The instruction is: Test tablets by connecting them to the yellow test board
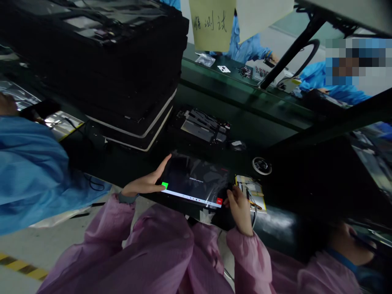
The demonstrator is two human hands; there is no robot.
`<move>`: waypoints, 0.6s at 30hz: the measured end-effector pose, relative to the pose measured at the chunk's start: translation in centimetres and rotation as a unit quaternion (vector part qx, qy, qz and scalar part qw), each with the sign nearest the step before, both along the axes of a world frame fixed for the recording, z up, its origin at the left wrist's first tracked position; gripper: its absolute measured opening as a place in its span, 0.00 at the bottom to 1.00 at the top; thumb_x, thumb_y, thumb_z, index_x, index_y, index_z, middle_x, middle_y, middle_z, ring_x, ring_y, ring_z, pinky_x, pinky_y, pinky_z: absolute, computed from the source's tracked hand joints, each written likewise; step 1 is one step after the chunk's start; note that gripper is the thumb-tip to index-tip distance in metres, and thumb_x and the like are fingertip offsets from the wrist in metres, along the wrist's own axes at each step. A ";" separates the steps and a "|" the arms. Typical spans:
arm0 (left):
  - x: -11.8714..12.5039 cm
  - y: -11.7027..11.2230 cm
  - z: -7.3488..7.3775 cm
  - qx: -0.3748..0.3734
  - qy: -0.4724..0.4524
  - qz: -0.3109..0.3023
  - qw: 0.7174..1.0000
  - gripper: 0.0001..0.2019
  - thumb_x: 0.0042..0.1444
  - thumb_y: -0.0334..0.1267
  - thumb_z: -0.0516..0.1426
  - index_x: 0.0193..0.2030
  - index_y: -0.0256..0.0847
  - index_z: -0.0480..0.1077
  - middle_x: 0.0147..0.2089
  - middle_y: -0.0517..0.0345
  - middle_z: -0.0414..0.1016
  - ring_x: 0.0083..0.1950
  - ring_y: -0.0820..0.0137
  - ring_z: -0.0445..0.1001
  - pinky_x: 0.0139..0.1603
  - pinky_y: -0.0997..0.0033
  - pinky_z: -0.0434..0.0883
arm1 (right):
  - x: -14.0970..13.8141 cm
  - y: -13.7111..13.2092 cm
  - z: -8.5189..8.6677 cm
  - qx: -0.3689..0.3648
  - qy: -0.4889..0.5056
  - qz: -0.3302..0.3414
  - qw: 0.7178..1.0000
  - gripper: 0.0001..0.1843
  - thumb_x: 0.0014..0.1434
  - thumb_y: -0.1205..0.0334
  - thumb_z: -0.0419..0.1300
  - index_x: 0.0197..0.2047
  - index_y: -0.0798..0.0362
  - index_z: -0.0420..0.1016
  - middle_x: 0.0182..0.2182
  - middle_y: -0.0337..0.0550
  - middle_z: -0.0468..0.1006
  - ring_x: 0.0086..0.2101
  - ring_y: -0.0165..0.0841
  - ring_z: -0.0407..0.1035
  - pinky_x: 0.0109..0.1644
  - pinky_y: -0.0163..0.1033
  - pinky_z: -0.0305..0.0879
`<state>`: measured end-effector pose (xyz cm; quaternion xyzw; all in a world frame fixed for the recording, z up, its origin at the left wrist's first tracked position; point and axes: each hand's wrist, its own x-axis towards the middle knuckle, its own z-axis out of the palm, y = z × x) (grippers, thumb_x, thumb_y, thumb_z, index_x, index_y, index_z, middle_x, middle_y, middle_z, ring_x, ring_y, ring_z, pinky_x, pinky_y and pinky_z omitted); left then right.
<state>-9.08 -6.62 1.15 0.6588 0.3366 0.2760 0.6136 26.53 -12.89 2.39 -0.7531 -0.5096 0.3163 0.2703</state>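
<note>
A tablet-like screen [196, 181] lies tilted before me, its display lit dark with faint text in the middle. A pale bar runs along its lower edge, with a green square at the left end and a red one at the right. My left hand [145, 183] grips the left edge, one digit reaching up along the side and another at the green square. At the lower right edge, beside the red square, my right hand [239, 206] has its fingers bent and closed against the screen's side. What lies under the fingertips is partly hidden.
A tall stack of black panels [134, 73] rises at the left. Behind the screen lie flat grey parts [203, 124] and a dark mouse [238, 145]. A round white-rimmed object [261, 165] and a yellow-edged board [259, 196] are at right. Blue-sleeved [30, 167] and pink-sleeved [327, 273] co-workers sit alongside.
</note>
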 end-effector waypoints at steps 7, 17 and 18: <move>0.3 -0.2 -0.1 -0.090 -0.064 0.013 0.994 0.53 0.53 0.39 0.63 0.71 0.55 0.26 0.75 0.51 0.37 0.74 0.54 0.42 0.69 0.51 0.50 | -0.6 0.2 0.5 0.009 -0.018 -0.037 0.999 0.29 0.57 0.36 0.49 0.45 0.55 0.67 0.17 0.38 0.73 0.17 0.34 0.68 0.25 0.38 0.62; 4.8 -0.2 -0.7 -0.214 -0.132 0.379 0.890 0.20 0.50 0.53 0.62 0.41 0.38 0.74 0.34 0.55 0.77 0.38 0.63 0.75 0.38 0.68 0.71 | -1.0 1.0 0.6 0.016 -0.070 -0.057 0.996 0.17 0.61 0.45 0.47 0.34 0.50 0.65 0.15 0.39 0.71 0.18 0.35 0.67 0.27 0.39 0.59; 5.0 -0.3 -0.7 -0.214 -0.127 0.400 0.882 0.19 0.47 0.53 0.64 0.38 0.39 0.73 0.31 0.58 0.75 0.35 0.65 0.74 0.34 0.70 0.70 | -1.2 1.1 0.8 0.025 -0.084 -0.057 0.995 0.17 0.62 0.47 0.46 0.34 0.50 0.66 0.15 0.38 0.70 0.18 0.35 0.67 0.27 0.39 0.58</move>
